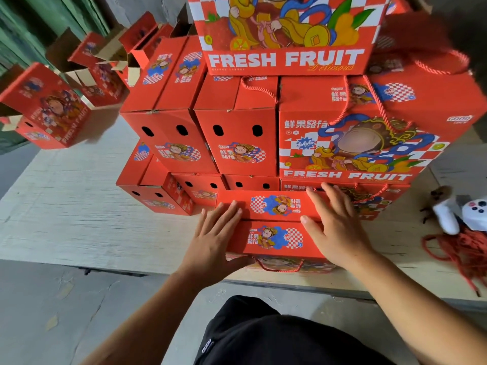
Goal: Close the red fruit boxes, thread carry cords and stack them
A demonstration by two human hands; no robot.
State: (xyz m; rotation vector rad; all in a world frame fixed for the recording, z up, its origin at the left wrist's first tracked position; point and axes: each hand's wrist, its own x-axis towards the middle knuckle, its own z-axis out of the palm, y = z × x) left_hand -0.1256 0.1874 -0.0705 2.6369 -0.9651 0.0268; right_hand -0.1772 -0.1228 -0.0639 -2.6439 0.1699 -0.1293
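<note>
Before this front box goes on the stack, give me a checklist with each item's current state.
1. Top flaps of the front box pressed flat: ok; left hand and right hand both lie on them with straight fingers.
2. Flaps locked shut: cannot tell; the hands cover the ends of the seam.
3. Carry cord threaded: ok; a red loop hangs on the near face.
4. Stack behind looks square enough to take another box: ok.
5. Loose red cords to the right lie apart from the box: ok.
</note>
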